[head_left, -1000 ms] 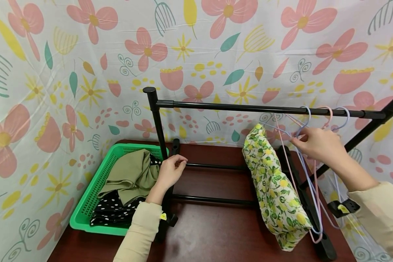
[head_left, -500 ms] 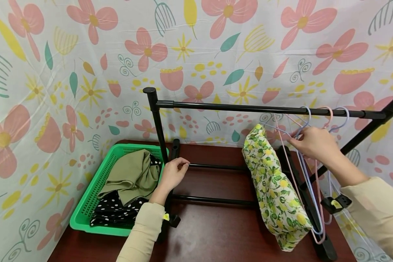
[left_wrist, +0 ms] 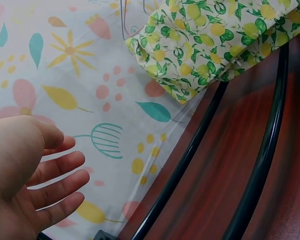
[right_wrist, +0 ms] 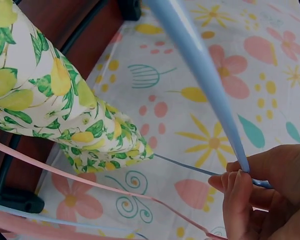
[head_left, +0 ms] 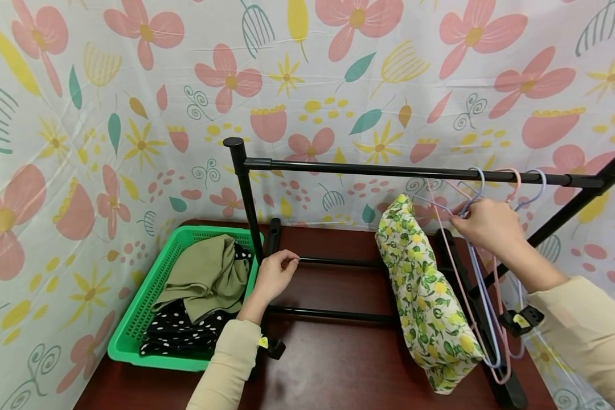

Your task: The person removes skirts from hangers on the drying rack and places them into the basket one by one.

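Observation:
In the head view my right hand (head_left: pixel 492 225) pinches the neck of a light blue hanger (right_wrist: pixel 205 70) just below its hook, between thumb and fingertips. The hook curls over the black rail (head_left: pixel 359 169). Lemon-print cloth (head_left: pixel 425 290) hangs at the near side of this hanger, and one thin blue arm runs into its corner in the right wrist view. My left hand (head_left: pixel 275 276) hovers by the rack's left post with fingers loosely bent, holding nothing. In the left wrist view its palm side shows bare.
Right of the right hand, a pink hanger (head_left: pixel 517 185) and another blue hanger (head_left: pixel 543 185) hook on the rail. At left a green basket (head_left: pixel 156 361) holds olive cloth (head_left: pixel 200 273) and black polka-dot cloth (head_left: pixel 169 336). Two lower bars cross the brown table (head_left: pixel 328 364).
My right hand has shifted slightly left, still pinching the blue hanger. The lemon-print cloth sits a little further left. My left hand has drifted slightly right and down.

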Demonstrator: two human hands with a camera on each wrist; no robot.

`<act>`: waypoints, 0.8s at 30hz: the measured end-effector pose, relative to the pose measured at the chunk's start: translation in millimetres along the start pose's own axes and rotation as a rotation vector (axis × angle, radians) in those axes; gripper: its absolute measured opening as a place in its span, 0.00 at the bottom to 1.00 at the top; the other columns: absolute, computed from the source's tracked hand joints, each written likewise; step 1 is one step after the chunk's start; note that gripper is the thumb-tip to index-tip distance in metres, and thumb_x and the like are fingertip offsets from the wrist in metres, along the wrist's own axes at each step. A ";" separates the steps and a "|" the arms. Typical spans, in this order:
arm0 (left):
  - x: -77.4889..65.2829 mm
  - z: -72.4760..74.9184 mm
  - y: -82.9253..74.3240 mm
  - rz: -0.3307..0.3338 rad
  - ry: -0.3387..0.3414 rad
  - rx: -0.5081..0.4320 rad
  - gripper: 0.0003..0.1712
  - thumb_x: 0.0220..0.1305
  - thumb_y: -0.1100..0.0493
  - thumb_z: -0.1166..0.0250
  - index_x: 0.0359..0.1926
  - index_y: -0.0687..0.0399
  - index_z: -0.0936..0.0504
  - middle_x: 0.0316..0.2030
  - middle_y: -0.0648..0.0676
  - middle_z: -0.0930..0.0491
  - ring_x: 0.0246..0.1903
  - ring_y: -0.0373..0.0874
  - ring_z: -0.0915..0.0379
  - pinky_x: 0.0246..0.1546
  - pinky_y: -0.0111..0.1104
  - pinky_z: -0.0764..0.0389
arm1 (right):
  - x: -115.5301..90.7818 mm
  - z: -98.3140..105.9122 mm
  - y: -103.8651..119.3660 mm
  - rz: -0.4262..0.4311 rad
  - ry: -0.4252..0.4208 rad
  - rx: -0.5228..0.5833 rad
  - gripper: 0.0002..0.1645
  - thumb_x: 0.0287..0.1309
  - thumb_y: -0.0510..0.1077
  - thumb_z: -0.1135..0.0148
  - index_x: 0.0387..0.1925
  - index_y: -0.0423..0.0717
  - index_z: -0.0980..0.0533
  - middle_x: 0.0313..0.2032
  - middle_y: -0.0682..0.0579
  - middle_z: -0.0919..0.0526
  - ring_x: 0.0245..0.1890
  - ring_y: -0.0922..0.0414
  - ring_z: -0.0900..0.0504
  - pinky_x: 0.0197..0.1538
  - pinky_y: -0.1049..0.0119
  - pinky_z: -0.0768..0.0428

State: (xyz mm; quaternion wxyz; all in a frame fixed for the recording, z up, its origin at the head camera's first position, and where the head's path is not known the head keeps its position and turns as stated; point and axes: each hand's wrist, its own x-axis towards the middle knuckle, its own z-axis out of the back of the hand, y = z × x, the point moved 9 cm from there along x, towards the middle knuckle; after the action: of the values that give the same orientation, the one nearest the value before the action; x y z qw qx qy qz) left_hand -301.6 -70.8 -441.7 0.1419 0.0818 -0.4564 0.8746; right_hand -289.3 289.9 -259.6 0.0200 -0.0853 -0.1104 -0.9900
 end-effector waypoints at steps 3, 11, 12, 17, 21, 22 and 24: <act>-0.1 -2.0 2.1 0.006 0.000 0.004 0.08 0.66 0.56 0.43 0.40 0.48 0.18 0.34 0.47 0.20 0.26 0.37 0.28 0.27 0.30 0.27 | -1.3 1.2 1.2 -0.009 -0.018 -0.003 0.22 0.55 0.49 0.45 0.15 0.40 0.21 0.06 0.53 0.34 0.09 0.54 0.36 0.13 0.64 0.42; 0.0 -5.4 4.1 -0.004 -0.002 0.012 0.08 0.66 0.57 0.44 0.40 0.47 0.18 0.34 0.47 0.20 0.22 0.36 0.31 0.23 0.30 0.29 | -4.3 6.8 8.5 0.032 -0.070 0.009 0.26 0.56 0.48 0.45 0.05 0.46 0.31 0.04 0.53 0.38 0.07 0.56 0.41 0.12 0.68 0.47; 0.0 -5.4 4.1 -0.003 -0.003 0.013 0.08 0.66 0.57 0.44 0.40 0.47 0.18 0.34 0.47 0.20 0.21 0.36 0.32 0.23 0.30 0.29 | -3.8 7.8 9.6 0.035 -0.075 0.012 0.25 0.56 0.48 0.45 0.05 0.46 0.30 0.04 0.54 0.38 0.07 0.57 0.42 0.12 0.68 0.47; -0.1 -6.5 2.6 0.007 0.003 0.004 0.08 0.66 0.58 0.44 0.40 0.50 0.18 0.35 0.48 0.20 0.18 0.37 0.34 0.21 0.29 0.31 | -1.1 14.5 18.5 0.065 -0.120 0.037 0.20 0.55 0.45 0.45 0.14 0.39 0.21 0.04 0.54 0.37 0.06 0.56 0.43 0.12 0.66 0.47; 0.5 -8.9 2.6 0.013 0.009 0.005 0.10 0.66 0.57 0.44 0.42 0.54 0.18 0.36 0.48 0.20 0.16 0.38 0.35 0.19 0.29 0.32 | 0.0 18.5 26.9 0.093 -0.157 0.054 0.17 0.55 0.44 0.45 0.22 0.37 0.17 0.04 0.54 0.36 0.06 0.56 0.43 0.12 0.65 0.47; 0.8 -9.5 2.5 0.010 0.007 0.010 0.10 0.66 0.57 0.44 0.42 0.54 0.18 0.36 0.48 0.20 0.16 0.38 0.35 0.19 0.29 0.31 | 0.4 19.1 28.5 0.098 -0.165 0.056 0.17 0.56 0.45 0.45 0.23 0.37 0.17 0.04 0.54 0.36 0.07 0.56 0.43 0.12 0.65 0.47; 1.2 -10.8 2.6 0.008 0.004 0.015 0.10 0.66 0.57 0.44 0.41 0.54 0.18 0.36 0.48 0.20 0.18 0.38 0.34 0.20 0.29 0.30 | 0.2 20.6 31.4 0.104 -0.182 0.053 0.19 0.57 0.46 0.45 0.21 0.38 0.17 0.04 0.54 0.37 0.07 0.56 0.43 0.12 0.65 0.47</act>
State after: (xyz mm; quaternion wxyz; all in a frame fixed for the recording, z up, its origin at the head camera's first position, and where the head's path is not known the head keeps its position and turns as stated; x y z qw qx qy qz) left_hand -303.7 -63.1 -449.6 0.1388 0.0795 -0.4497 0.8787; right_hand -284.2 263.9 -233.0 0.0634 -0.1797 -0.1333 -0.9726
